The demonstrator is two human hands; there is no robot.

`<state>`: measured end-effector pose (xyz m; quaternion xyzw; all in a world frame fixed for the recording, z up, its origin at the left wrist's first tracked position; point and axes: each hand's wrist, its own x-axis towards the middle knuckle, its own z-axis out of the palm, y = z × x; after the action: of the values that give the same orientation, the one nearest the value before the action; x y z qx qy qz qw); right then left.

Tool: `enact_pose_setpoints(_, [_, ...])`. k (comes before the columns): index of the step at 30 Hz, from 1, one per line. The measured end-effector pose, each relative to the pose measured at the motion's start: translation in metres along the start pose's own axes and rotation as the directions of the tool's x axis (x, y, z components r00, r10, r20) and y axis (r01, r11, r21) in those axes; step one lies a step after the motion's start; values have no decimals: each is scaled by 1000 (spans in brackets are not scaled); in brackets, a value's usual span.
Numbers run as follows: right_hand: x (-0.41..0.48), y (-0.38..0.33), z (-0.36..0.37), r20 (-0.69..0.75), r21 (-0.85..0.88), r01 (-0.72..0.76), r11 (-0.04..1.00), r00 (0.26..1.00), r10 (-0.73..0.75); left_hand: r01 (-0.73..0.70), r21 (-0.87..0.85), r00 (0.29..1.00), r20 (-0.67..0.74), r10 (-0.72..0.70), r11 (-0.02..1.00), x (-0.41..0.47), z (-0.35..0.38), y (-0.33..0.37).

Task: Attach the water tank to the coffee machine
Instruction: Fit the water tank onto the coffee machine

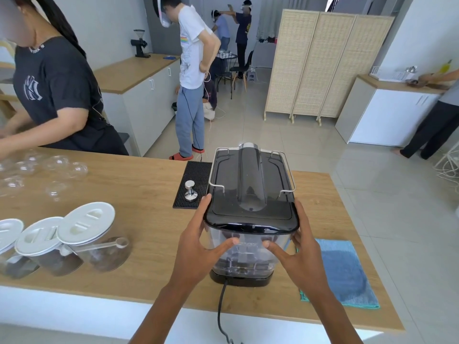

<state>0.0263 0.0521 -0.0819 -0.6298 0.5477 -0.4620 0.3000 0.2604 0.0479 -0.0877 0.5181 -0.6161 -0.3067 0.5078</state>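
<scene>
Apparently both hands (198,247) (301,254) grip the water tank (248,252) on a wooden counter (139,194), tiled room behind.

Two bare forearms came into view from the bottom edge, with no sleeve, cuff or glove showing anywhere along them. The left hand (198,247) and the right hand (298,254) were both uncovered. No ring showed on any finger that could be seen, and no watch, band or bracelet sat on either wrist. The fingers were slender and fairly long, the thumbs likewise, and the nails looked short and unpainted, though they were too small to judge finely. Each forearm was lean and widened slightly toward the elbow. Nothing of the upper arms, shoulders or clothing appeared in view.
</scene>
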Motion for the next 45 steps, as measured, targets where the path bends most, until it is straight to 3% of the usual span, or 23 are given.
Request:
enact_pose_setpoints(16, [-2,3,2,-4,24,-9,1000,1000,9,7,-25,999,33,-6,1000,0,2,-9])
enact_pose_setpoints(27, [-12,18,4,-16,-12,-63,998,998,63,45,84,999,20,-47,995,-22,-2,-36])
enact_pose_setpoints(32, [-31,60,7,-35,-229,-182,956,983,179,141,278,987,35,-157,950,-41,-7,-77])
enact_pose_setpoints(36, [-53,117,22,9,-504,-214,837,968,252,207,536,910,201,-362,818,-57,-4,-130])
enact_pose_setpoints(40, [-63,156,33,89,-725,-148,673,948,305,115,724,860,270,-433,680,-67,4,-162])
enact_pose_setpoints(45, [-71,162,40,107,-809,-116,576,935,339,-2,808,869,293,-399,589,-73,8,-175])
